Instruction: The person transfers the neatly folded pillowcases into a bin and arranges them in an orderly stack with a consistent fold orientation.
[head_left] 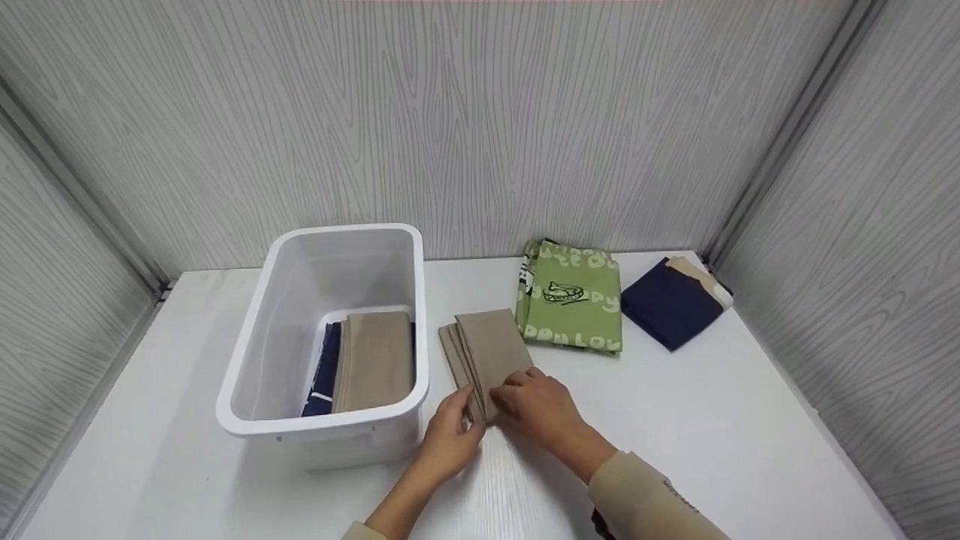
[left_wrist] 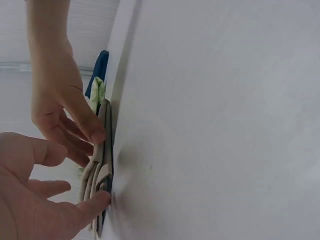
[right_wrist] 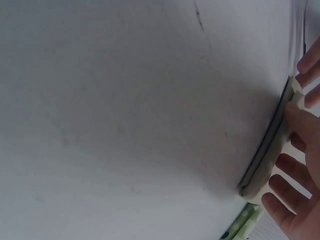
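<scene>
A folded tan cloth (head_left: 495,341) lies flat on the white table, its layers fanned along the left side. My left hand (head_left: 452,435) is at its near left corner, a fingertip touching the edge low by the table in the left wrist view, the other fingers spread apart. On the near right part of the cloth rests my right hand (head_left: 541,405). In the right wrist view the right thumb (right_wrist: 301,122) lies against the cloth's thick folded edge (right_wrist: 267,167), with the fingers loosely spaced beyond it.
Left of the hands stands a white plastic bin (head_left: 259,337) holding another folded tan cloth (head_left: 379,360) and a navy cloth (head_left: 325,375). Behind and right lie a green printed folded cloth (head_left: 574,300) and a navy folded one (head_left: 667,304) with a beige edge. Wood-grain panels (head_left: 480,112) enclose the table.
</scene>
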